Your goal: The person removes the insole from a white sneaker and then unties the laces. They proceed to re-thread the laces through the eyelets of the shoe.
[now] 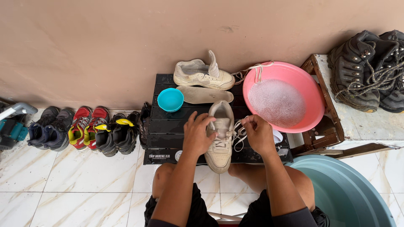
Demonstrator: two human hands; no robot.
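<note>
Left hand (198,135) gripping cream sneaker (220,143), right hand (257,133) pinching white lace (240,135), black slatted table (168,126) beneath

Cream sneaker (220,141) under both hands: matt leather-like upper, scuffed, grimy; flat cloth laces (240,135). Second sneaker (203,75) at 12 o'clock: same dull, soiled finish. Insole (205,95): matt, foam-like. Low table (168,126): black slats, semi-gloss. Pink basin (294,80) at 2 o'clock: smooth glossy plastic, frothy suds inside. Small teal bowl (170,99): shiny plastic. Big teal tub (349,189) at 4 o'clock: smooth plastic. Stool (322,126): worn wood. Boots (370,69): dusty, rough, metal eyelets. Floor (63,185): glossy marbled tile. Wall (105,46): matt plaster.
</note>
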